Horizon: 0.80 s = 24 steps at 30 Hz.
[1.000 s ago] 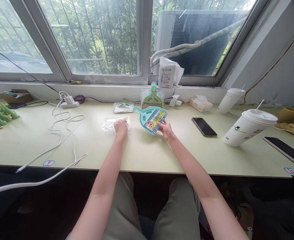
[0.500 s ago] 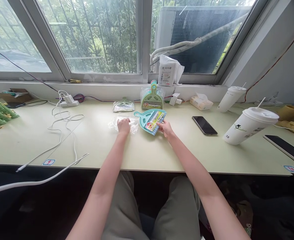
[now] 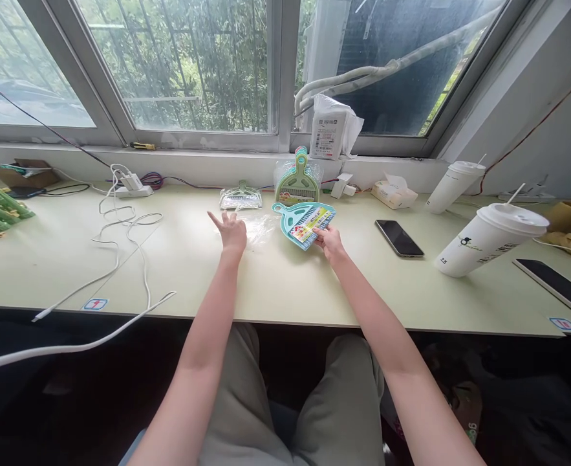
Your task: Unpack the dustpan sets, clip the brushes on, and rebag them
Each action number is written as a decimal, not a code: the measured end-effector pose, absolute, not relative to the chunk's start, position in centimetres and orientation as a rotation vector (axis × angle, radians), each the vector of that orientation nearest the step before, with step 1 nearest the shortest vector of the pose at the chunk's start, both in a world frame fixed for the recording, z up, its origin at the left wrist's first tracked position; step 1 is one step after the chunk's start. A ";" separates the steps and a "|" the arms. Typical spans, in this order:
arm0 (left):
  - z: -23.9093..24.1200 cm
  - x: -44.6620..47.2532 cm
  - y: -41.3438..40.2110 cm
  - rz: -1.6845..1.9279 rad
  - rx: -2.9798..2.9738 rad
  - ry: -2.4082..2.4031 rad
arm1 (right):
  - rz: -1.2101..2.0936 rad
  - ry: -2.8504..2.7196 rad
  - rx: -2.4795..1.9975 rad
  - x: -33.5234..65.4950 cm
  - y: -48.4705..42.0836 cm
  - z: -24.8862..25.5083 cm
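My right hand (image 3: 330, 242) grips a turquoise dustpan set (image 3: 292, 219) by its wide edge, its handle pointing left. A bristled brush and a colourful printed label (image 3: 312, 223) sit across the pan. A crumpled clear plastic bag (image 3: 262, 230) lies on the table between my hands. At the bag's left side, my left hand (image 3: 234, 234) has its fingers spread and holds nothing. Behind the bag is a small green dustpan set (image 3: 240, 196) in clear wrap. A stack of wrapped dustpan sets (image 3: 299, 181), green at the front, stands behind the turquoise one.
White cables (image 3: 130, 226) trail across the left side from a power strip (image 3: 134, 188). To the right are a phone (image 3: 399, 238), a tissue pack (image 3: 393, 191), two white cups (image 3: 489, 239) and a second phone (image 3: 551, 285). The table's front edge runs above my knees.
My left hand has come off the plastic bag, shifted slightly left, and spread its fingers. My right hand still holds the dustpan set, now a little further right.
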<state>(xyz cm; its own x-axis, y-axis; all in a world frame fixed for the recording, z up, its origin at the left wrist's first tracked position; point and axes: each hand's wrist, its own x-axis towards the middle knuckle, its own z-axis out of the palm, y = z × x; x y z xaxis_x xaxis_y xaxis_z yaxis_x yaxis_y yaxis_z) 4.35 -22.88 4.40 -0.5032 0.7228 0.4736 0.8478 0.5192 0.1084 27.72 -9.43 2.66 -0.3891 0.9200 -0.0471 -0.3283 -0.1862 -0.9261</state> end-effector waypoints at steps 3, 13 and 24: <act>4.3 5.2 -22.3 -0.532 -1.277 -2.470 | 1.743 -1.155 -0.802 27.7 -9.6 2.7; 3.5 4.5 -21.7 -0.372 -1.232 -2.708 | 1.881 -1.352 -0.740 27.5 -10.1 3.0; 4.7 8.1 -21.7 -0.714 -1.428 -2.357 | 1.809 -1.198 -0.802 26.2 -12.4 3.8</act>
